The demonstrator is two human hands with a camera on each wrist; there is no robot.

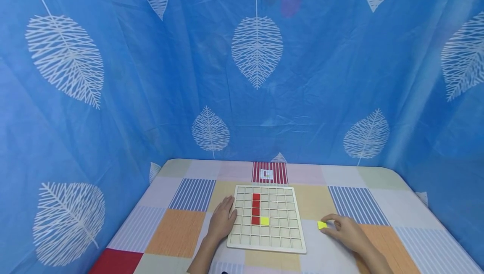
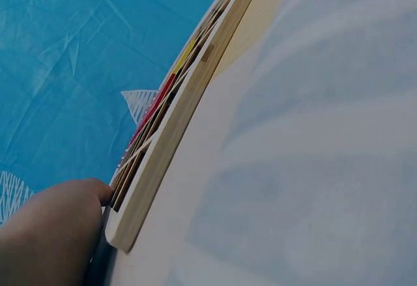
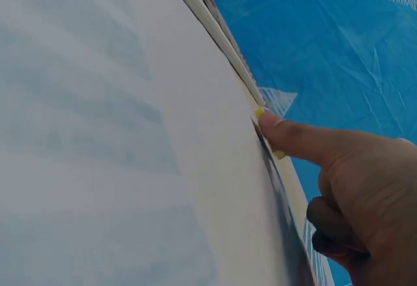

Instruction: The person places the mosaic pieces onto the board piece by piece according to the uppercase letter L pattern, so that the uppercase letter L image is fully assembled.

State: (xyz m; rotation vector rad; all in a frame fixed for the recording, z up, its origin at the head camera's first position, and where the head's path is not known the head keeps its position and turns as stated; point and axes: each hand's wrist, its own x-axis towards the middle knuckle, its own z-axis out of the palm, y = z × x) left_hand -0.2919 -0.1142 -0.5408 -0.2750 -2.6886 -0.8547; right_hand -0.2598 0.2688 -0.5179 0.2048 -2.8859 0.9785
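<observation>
A pale wooden grid board [image 1: 266, 240] lies on the table in the head view. Several red square tiles [image 1: 256, 207] form a column in its cells, and a yellow tile [image 1: 264, 221] sits right of the lowest red one. My left hand [image 1: 222, 220] rests along the board's left edge with fingers extended; the left wrist view shows the thumb [image 2: 94, 191] at the board's corner. Right of the board, my right hand [image 1: 348, 233] pinches another yellow square tile [image 1: 322, 225] between thumb and fingers. In the right wrist view, the hand hides most of that tile.
A patchwork cloth [image 1: 177, 232] of striped and plain squares covers the table. Blue curtains [image 1: 302, 76] with white leaf prints hang behind it and along both sides.
</observation>
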